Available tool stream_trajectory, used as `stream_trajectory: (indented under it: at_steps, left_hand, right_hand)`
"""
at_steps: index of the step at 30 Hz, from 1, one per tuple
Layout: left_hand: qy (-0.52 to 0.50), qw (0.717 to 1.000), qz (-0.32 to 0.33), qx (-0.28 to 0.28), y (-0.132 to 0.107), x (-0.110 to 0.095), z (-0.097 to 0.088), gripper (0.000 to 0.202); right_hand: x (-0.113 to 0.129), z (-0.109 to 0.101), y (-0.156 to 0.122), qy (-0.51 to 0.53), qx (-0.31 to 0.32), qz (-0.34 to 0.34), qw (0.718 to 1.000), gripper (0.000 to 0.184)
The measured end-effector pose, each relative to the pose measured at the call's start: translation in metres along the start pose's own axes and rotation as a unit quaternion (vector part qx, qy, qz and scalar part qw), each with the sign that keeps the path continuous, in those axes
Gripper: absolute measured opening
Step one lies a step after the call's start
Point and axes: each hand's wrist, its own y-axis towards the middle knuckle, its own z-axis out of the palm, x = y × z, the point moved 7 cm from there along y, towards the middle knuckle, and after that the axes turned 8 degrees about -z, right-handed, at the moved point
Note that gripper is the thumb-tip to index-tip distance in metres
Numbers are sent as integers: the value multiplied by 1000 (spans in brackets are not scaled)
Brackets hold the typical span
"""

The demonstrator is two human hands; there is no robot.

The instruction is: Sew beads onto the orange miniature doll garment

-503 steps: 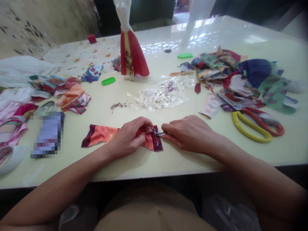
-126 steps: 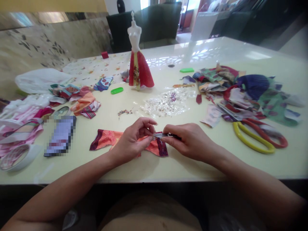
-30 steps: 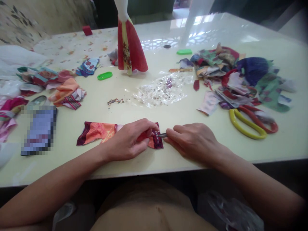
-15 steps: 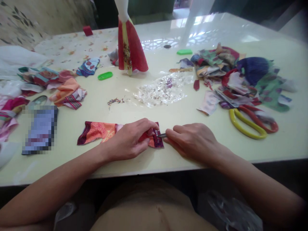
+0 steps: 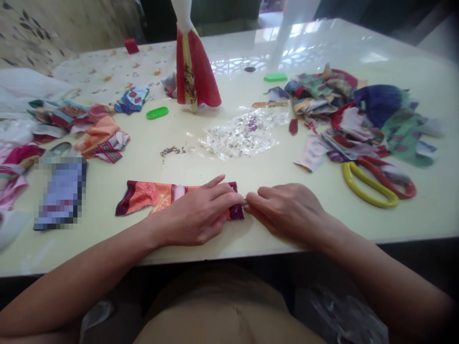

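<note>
Left hand (image 5: 193, 215) lay open, flat on the orange patterned fabric strip (image 5: 150, 198); right hand (image 5: 283, 210), curled beside the strip's end, gripped a small metal tool (image 5: 245, 202). Bench front edge (image 5: 215, 255) lay just below both hands.

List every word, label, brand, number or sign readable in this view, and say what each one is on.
No readable text anywhere.
The pixelated rectangle on the left of the table is too blurred to read.
The orange printed cloth shows only pattern, no letters.
The yellow scissors handle shows no marking I can make out.
</note>
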Motion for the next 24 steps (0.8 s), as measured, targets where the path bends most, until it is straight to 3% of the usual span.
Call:
stream_trajectory:
  at_steps: [6,12,15,19,24]
  left_hand:
    - [126,991,51,-6,3,-12,6,35]
    - [135,990,43,0,4,-13,7,33]
    - [76,997,18,9,4,-9,5,34]
    - [-77,994,-76,3,4,8,-3,32]
    - [-306,937,-165,-23,0,29,-7,25]
  right_hand:
    - [-2,-2,-2,9,2,5,1000,21]
    - [-10,-10,-14,-7,-43,22,999,27]
    - [-4,-12,-19,11,-52,7,999,27]
    - [6,-8,-20,29,-2,9,1000,23]
    - [9,-5,-19,34,52,16,998,18]
